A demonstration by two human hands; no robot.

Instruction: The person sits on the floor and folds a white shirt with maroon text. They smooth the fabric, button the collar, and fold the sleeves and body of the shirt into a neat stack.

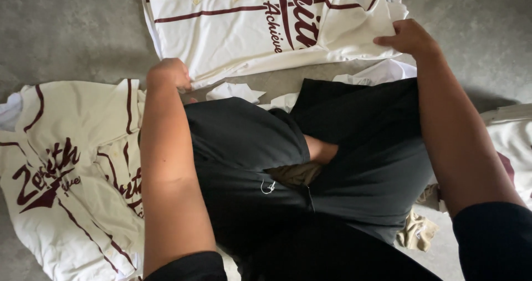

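Both hands are out on the cream button-front jersey with maroon piping [249, 31], spread flat on the grey concrete floor [72, 31]. Left hand [169, 73] fists the hem, right hand [407, 37] pinches the sleeve edge. Looks light, soft, floppy; corners seem best.

From my feed I see a grey concrete floor [72, 31], mottled and a little rough, filling the frame edge to edge. Soft light falls from above, leaving dim shadow at the lower corners. No walls, windows or furniture come into my view.
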